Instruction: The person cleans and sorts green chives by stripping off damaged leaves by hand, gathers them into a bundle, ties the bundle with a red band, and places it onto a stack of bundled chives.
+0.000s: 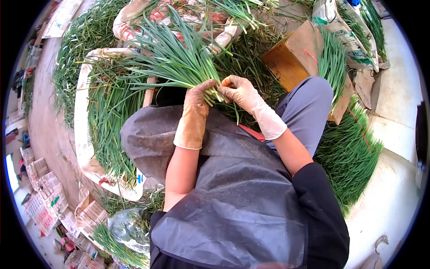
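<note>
A bunch of long green chives (183, 60) is gripped near its pale stalk ends in my left hand (197, 101), the leaves fanning out up and to the left. My right hand (242, 93) has its thumb and fingers pinched together at the same stalk ends, beside the left thumb. Just which stalks lie in that pinch is hidden by the fingers. Both hands wear thin, soiled rubber gloves, and they are above my lap, over a dark apron (233, 201).
On the left stands a white plastic crate (83, 130) packed with chives. A wooden box (291, 58) sits at the upper right, with a chive bundle (332, 58) next to it. A large tied bundle (349, 157) lies to the right. Loose leaves cover the ground ahead.
</note>
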### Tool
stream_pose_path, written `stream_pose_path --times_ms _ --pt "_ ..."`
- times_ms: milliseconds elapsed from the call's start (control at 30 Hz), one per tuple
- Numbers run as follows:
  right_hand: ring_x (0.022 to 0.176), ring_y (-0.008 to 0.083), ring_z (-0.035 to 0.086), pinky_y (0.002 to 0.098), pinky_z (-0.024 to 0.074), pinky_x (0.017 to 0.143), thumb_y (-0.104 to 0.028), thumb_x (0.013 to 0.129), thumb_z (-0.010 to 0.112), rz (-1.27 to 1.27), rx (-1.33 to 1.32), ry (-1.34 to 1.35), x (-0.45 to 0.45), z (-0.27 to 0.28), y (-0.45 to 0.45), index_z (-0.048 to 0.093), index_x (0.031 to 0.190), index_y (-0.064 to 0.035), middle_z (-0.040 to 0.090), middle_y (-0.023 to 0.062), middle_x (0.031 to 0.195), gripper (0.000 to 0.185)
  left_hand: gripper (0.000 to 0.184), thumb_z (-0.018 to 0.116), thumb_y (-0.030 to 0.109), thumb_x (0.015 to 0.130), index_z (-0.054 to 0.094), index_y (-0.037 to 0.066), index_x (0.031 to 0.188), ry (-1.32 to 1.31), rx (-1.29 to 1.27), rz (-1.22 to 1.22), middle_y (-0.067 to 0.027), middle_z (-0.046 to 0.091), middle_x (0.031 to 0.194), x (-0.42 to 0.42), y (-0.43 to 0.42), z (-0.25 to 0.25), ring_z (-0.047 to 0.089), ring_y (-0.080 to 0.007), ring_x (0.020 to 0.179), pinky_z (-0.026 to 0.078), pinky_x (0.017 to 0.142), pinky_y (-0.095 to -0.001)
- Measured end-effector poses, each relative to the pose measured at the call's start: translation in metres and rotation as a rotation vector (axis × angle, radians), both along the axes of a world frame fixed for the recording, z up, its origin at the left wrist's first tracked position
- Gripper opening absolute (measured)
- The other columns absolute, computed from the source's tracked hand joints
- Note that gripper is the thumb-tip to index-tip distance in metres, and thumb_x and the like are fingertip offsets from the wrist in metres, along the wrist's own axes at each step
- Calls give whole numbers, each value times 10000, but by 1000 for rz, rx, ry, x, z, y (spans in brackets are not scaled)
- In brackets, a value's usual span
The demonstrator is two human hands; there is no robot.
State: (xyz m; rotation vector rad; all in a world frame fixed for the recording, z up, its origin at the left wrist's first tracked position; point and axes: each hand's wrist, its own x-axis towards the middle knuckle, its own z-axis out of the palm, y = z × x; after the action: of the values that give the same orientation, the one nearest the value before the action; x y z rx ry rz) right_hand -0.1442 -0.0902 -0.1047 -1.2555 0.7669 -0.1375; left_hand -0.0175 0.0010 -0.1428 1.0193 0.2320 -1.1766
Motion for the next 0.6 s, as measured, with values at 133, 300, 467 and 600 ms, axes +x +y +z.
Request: stream_pose_path --times_ms 133,300,467,600 --pt "558 67 487 206 386 526 -229 842 643 -101 255 -201 -3 1 4 602 869 -46 579 -8 689 189 193 560 4 804 537 -80 977 99 33 126 -143 610 811 -8 7 28 630 -251 689 554 627 -363" --pt "551 80 486 200 374 528 -255 862 619 -118 297 -148 -16 -8 24 619 861 -47 596 2 681 208 169 552 13 808 567 -68 957 100 54 93 -133 625 782 -33 30 40 630 -242 673 555 622 -358" --pt "667 46 484 197 416 626 -130 886 575 -56 -378 -214 -21 -30 41 561 828 -27 549 -28 705 119 161 633 45 800 606 -52 925 -44 16 154 -98 645 833 -61 46 24 638 -190 744 537 676 -290" --pt "601 25 454 179 396 561 -193 901 569 5 0 -345 -22 -20 33 565 821 -61 526 -41 673 154 191 618 65 806 595 -64 945 -53 -35 78 -116 648 855 -59 50 34 640 -211 746 535 691 -298"
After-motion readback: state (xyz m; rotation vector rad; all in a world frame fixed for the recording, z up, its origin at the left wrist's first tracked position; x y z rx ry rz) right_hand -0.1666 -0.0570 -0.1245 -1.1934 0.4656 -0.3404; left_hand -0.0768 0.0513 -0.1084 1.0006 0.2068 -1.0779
